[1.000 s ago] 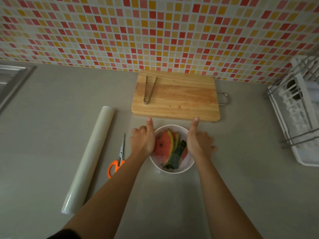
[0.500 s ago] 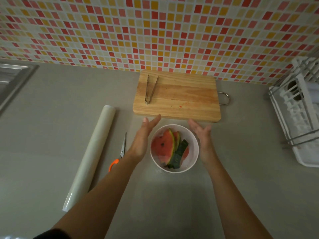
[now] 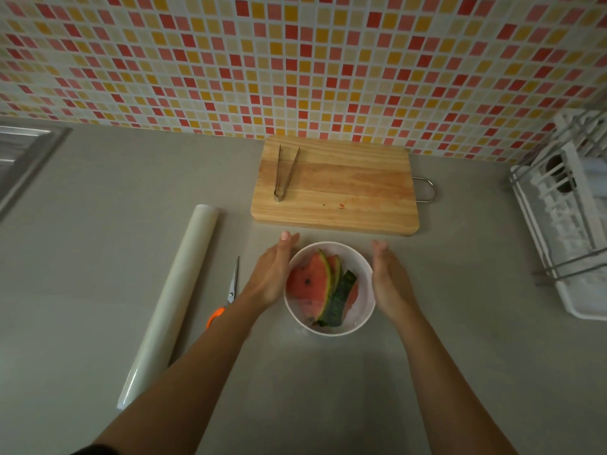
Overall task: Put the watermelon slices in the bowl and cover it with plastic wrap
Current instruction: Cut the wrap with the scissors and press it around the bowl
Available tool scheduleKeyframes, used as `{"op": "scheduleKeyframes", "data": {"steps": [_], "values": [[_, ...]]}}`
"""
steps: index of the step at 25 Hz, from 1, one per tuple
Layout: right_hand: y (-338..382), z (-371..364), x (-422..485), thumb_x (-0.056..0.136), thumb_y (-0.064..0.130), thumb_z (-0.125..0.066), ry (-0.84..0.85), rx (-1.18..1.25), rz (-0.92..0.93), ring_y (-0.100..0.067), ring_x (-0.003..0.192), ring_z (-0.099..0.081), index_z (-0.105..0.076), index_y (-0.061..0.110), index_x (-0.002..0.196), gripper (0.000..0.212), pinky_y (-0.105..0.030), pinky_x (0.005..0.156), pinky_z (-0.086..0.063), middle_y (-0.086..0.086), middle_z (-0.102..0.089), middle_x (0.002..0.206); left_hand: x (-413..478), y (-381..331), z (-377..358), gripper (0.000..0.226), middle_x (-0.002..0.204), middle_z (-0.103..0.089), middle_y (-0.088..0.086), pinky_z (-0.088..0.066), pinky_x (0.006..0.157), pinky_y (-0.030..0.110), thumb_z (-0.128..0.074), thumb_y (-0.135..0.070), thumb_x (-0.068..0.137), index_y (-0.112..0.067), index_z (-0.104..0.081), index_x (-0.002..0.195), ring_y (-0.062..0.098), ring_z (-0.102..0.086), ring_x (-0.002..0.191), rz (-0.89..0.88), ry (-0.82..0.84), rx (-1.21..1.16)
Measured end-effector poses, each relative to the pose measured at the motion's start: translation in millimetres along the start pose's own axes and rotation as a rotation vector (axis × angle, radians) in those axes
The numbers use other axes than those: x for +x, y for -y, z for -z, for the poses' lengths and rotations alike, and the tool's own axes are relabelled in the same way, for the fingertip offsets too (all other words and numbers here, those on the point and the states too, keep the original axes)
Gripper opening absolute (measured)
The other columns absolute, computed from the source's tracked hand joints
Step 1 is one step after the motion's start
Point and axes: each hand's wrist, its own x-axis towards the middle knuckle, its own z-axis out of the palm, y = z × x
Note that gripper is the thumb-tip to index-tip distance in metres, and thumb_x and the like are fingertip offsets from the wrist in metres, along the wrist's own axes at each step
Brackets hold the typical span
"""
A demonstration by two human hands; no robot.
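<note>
1. A steel sink [image 3: 23,159] sits at the far left edge of the counter [image 3: 98,257], well apart from the work.
2. The roll of plastic wrap [image 3: 170,307] lies lengthwise on the counter, with bare surface to its left; probably parked there within easy reach.
3. Scissors [image 3: 230,290] with orange handles lie between the roll and the left forearm, blades pointing away from the person.
4. The left hand [image 3: 272,277] stands on edge against the left side of the bowl [image 3: 328,330], fingers straight and together, gripping nothing.
5. The bowl holds the watermelon slices [image 3: 312,284], rinds leaning to the right. A faint sheen over it suggests wrap is already on, though I cannot tell for certain.
6. The right hand [image 3: 387,284] mirrors the left on the other side, flat and unclenched, holding nothing. Both palms seem set to press film down the bowl's wall.
7. Just beyond the bowl lies the cutting board [image 3: 345,192], tongs [image 3: 284,172] resting on its left part; the gap between them is narrow.
8. To the right, open counter runs to the dish rack [image 3: 565,218].
</note>
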Motion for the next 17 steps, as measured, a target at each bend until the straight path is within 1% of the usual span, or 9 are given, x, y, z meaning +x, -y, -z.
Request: {"op": "scheduleKeyframes", "data": {"steps": [1,3,4,6,7,9,12,14,17], "values": [[-1.0,-2.0,-2.7,0.064,0.088,-0.002,-0.053,0.081,-0.011,-0.008,0.117,-0.048,-0.053,0.031,0.125,0.097,-0.023,0.093,-0.031,0.01,-0.053,0.128,3.8,-1.1,3.9,0.077,0.144,-0.049,0.005,-0.028,0.108,0.034,-0.005,-0.067,0.087,-0.029,-0.047,0.139,0.02,-0.043,0.132,-0.027,-0.015,-0.019],[-1.7,-12.2,-6.9,0.065,0.088,-0.009,-0.044,0.228,-0.026,-0.011,0.127,-0.044,-0.047,0.034,0.131,0.093,-0.029,0.103,-0.031,0.007,-0.048,0.139,12.9,-5.8,6.9,0.065,0.149,-0.042,-0.001,-0.02,0.107,0.028,-0.009,-0.061,0.094,-0.033,-0.046,0.14,0.014,-0.033,0.137,-0.097,0.04,-0.007],[-1.9,-18.6,-7.9,0.065,0.088,-0.013,-0.002,0.274,-0.034,-0.014,0.124,-0.048,-0.051,0.035,0.127,0.09,-0.035,0.106,-0.035,0.003,-0.054,0.135,17.9,-8.6,5.4,0.059,0.148,-0.043,-0.004,-0.02,0.105,0.024,-0.012,-0.056,0.097,-0.034,-0.047,0.138,0.011,-0.033,0.136,-0.12,0.104,0.002],[-0.4,-27.0,-6.8,0.068,0.087,-0.02,0.038,0.356,-0.044,-0.017,0.108,-0.061,-0.064,0.034,0.11,0.08,-0.045,0.099,-0.045,-0.001,-0.067,0.114,25.3,-13.8,-0.7,0.052,0.141,-0.05,-0.003,-0.03,0.103,0.019,-0.018,-0.049,0.1,-0.031,-0.051,0.136,0.008,-0.044,0.128,-0.094,0.24,-0.06],[1.1,-27.9,-4.6,0.067,0.087,-0.023,0.034,0.378,-0.054,-0.018,0.101,-0.064,-0.067,0.033,0.103,0.079,-0.046,0.095,-0.048,-0.001,-0.071,0.104,27.2,-16.4,-3.6,0.053,0.135,-0.056,0.001,-0.037,0.103,0.022,-0.02,-0.048,0.1,-0.027,-0.053,0.135,0.011,-0.052,0.122,-0.046,0.309,-0.144],[-1.8,-28.4,-0.4,0.065,0.089,-0.024,0.025,0.412,-0.091,-0.02,0.095,-0.067,-0.07,0.029,0.097,0.082,-0.048,0.092,-0.05,-0.003,-0.073,0.096,29.1,-19.1,-8.1,0.062,0.121,-0.066,0.008,-0.049,0.095,0.029,-0.017,-0.05,0.099,-0.015,-0.059,0.129,0.019,-0.063,0.11,0.078,0.4,-0.324],[-12.8,-30.8,1.1,0.064,0.091,-0.025,0.033,0.488,-0.105,-0.025,0.098,-0.066,-0.07,0.03,0.099,0.083,-0.051,0.092,-0.05,-0.007,-0.071,0.1,27.8,-25.9,-11.1,0.075,0.102,-0.072,0.01,-0.055,0.08,0.026,-0.012,-0.058,0.096,-0.01,-0.066,0.115,0.019,-0.069,0.096,0.184,0.391,-0.346],[-16.9,-31.7,0.4,0.063,0.091,-0.027,0.025,0.556,-0.109,-0.028,0.101,-0.064,-0.069,0.031,0.1,0.082,-0.053,0.093,-0.049,-0.01,-0.07,0.103,27.5,-31.3,-13.2,0.083,0.104,-0.072,0.013,-0.054,0.083,0.03,-0.011,-0.066,0.092,-0.01,-0.067,0.114,0.023,-0.069,0.098,0.246,0.359,-0.279],[-21.6,-31.5,0.0,0.065,0.09,-0.029,-0.008,0.633,-0.092,-0.03,0.101,-0.064,-0.069,0.026,0.103,0.084,-0.056,0.093,-0.048,-0.013,-0.07,0.103,28.0,-37.4,-17.9,0.091,0.099,-0.073,0.013,-0.052,0.087,0.036,-0.01,-0.075,0.086,-0.01,-0.071,0.105,0.026,-0.069,0.096,0.311,0.274,-0.13]]}}
